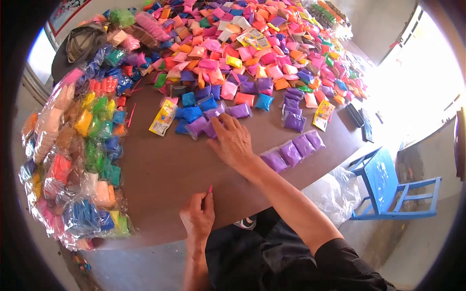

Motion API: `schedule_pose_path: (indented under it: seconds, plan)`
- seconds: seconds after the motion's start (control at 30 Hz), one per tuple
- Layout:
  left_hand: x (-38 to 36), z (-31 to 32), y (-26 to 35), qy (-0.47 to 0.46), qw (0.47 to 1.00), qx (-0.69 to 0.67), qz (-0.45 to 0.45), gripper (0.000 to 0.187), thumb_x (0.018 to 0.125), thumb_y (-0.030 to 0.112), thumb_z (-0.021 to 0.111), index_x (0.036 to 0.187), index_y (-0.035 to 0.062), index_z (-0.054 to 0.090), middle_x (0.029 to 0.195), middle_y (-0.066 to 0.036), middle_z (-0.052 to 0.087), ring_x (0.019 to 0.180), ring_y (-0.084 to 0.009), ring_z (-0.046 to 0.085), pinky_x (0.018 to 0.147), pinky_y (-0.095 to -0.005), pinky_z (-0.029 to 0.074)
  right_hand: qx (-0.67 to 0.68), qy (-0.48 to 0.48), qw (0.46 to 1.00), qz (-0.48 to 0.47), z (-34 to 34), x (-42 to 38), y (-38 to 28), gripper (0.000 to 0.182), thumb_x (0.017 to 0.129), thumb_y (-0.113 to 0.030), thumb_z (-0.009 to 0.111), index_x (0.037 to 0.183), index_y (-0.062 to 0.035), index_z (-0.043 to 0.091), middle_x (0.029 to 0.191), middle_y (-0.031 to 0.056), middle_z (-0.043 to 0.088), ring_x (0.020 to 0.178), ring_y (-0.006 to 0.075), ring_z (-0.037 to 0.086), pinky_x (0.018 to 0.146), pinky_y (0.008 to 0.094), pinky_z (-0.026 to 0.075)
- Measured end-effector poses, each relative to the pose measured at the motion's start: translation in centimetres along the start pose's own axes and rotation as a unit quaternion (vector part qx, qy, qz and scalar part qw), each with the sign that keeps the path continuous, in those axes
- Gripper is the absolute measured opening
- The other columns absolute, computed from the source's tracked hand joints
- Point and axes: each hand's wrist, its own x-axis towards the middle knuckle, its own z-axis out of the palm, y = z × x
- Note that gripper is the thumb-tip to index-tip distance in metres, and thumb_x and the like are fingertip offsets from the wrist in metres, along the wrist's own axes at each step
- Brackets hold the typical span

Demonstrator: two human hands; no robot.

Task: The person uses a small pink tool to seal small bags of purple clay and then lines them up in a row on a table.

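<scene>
My right hand reaches over the table, thumb apart from the fingers, fingertips at a cluster of small purple packets. Blue packets lie just beyond it, and another purple packet sits to their right. Closer to the table's front edge, my left hand is closed, with the tip of a thin pink stick poking out above the fingers. A row of joined purple packets lies to the right of my right forearm.
A large heap of colourful packets covers the back of the brown table. Clear bags of sorted packets line the left side. Printed yellow cards lie near the heap. A blue chair stands at the right.
</scene>
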Motion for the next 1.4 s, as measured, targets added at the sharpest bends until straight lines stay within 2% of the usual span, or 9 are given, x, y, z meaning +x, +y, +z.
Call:
schedule_pose_path:
  seconds: [0.07, 0.2, 0.4, 0.5, 0.6, 0.7, 0.9, 1.3, 1.4]
  plan:
    - [0.0, 0.0, 0.0, 0.0, 1.0, -0.005, -0.011, 0.011, 0.097, 0.009, 0.084, 0.095, 0.0073, 0.074, 0.078, -0.013, 0.073, 0.063, -0.0302, 0.071, 0.058, -0.0391, 0.055, -0.005, -0.014, 1.0, 0.025, 1.3, 0.1, 0.0, 0.06, 0.089, -0.018, 0.084, 0.145, -0.0089, 0.064, 0.146, 0.0163, 0.062, 0.135, 0.037, 0.063, 0.103, 0.0513, 0.055]
    - [-0.2, 0.0, -0.1, 0.004, 1.0, 0.001, -0.012, 0.011, 0.098, 0.01, 0.084, 0.095, 0.0057, 0.074, 0.077, -0.012, 0.074, 0.062, -0.0275, 0.071, 0.058, -0.0387, 0.055, -0.01, -0.012, 1.0, -0.004, 1.0, -0.7, 0.1, 0.053, 0.089, -0.015, 0.08, 0.14, -0.0051, 0.066, 0.144, 0.0163, 0.062, 0.132, 0.0364, 0.064, 0.105, 0.0506, 0.054]
    - [0.4, -1.1, 0.3, -0.002, 0.988, -0.113, -0.106, 0.013, 0.102, 0.011, 0.082, 0.098, 0.0004, 0.076, 0.072, -0.005, 0.071, 0.062, -0.01, 0.064, 0.057, -0.0295, 0.049, 0.031, -0.09, 0.99, -0.101, -7.1, -10.2, -2.1, 0.046, 0.09, -0.011, 0.075, 0.135, -0.0025, 0.07, 0.142, 0.0158, 0.063, 0.133, 0.035, 0.063, 0.109, 0.0509, 0.051]
    - [0.4, -0.8, 0.5, 0.009, 0.99, -0.105, -0.089, 0.013, 0.103, 0.01, 0.081, 0.097, 0.0, 0.075, 0.072, -0.004, 0.07, 0.064, -0.0077, 0.062, 0.057, -0.0271, 0.047, 0.032, -0.129, 0.984, -0.117, -9.7, -14.6, -2.2, 0.047, 0.089, -0.011, 0.076, 0.135, -0.0025, 0.071, 0.145, 0.0142, 0.064, 0.137, 0.033, 0.062, 0.114, 0.0506, 0.05]
    - [0.1, -1.0, 0.3, -0.016, 0.985, -0.111, -0.131, 0.013, 0.102, 0.01, 0.082, 0.096, -0.0001, 0.076, 0.072, -0.005, 0.071, 0.063, -0.0082, 0.062, 0.057, -0.0279, 0.048, 0.019, -0.137, 0.983, -0.12, -10.2, -16.6, -2.1, 0.051, 0.089, -0.013, 0.078, 0.138, -0.0028, 0.07, 0.147, 0.0134, 0.064, 0.142, 0.0309, 0.06, 0.117, 0.05, 0.049]
    - [0.2, -0.6, 0.3, 0.008, 0.995, -0.085, -0.059, 0.013, 0.102, 0.01, 0.083, 0.097, 0.0005, 0.076, 0.072, -0.007, 0.071, 0.062, -0.0096, 0.062, 0.058, -0.0285, 0.049, 0.031, -0.127, 0.985, -0.115, -10.1, -16.6, -2.4, 0.055, 0.089, -0.017, 0.081, 0.14, -0.0026, 0.068, 0.147, 0.0143, 0.063, 0.141, 0.0317, 0.06, 0.116, 0.0503, 0.05]
    - [-0.1, -0.6, 1.0, -0.023, 0.998, -0.05, 0.021, 0.009, 0.099, 0.009, 0.085, 0.1, 0.0038, 0.078, 0.083, -0.013, 0.075, 0.065, -0.0213, 0.071, 0.06, -0.0341, 0.054, 0.072, -0.096, 0.989, -0.091, -9.8, -17.1, -2.3, 0.06, 0.084, -0.024, 0.09, 0.138, -0.0052, 0.069, 0.144, 0.015, 0.062, 0.139, 0.0343, 0.06, 0.113, 0.0511, 0.052]
    - [0.8, 0.0, 4.8, -0.13, 0.988, -0.033, 0.07, 0.009, 0.099, 0.014, 0.083, 0.1, 0.0072, 0.078, 0.088, -0.011, 0.074, 0.073, -0.0337, 0.073, 0.062, -0.0432, 0.057, 0.128, -0.045, 0.988, -0.079, -10.0, -17.8, -1.8, 0.057, 0.078, -0.021, 0.092, 0.13, -0.0072, 0.072, 0.136, 0.0146, 0.066, 0.124, 0.035, 0.069, 0.112, 0.0522, 0.052]
    - [0.8, -0.1, 5.3, -0.185, 0.981, 0.001, 0.054, 0.009, 0.099, 0.009, 0.081, 0.101, 0.002, 0.077, 0.093, -0.015, 0.076, 0.08, -0.0367, 0.075, 0.069, -0.0439, 0.058, 0.129, -0.042, 0.989, -0.066, -9.8, -17.8, -1.9, 0.058, 0.077, -0.023, 0.094, 0.129, -0.0076, 0.073, 0.136, 0.0143, 0.067, 0.125, 0.0341, 0.068, 0.114, 0.0525, 0.052]
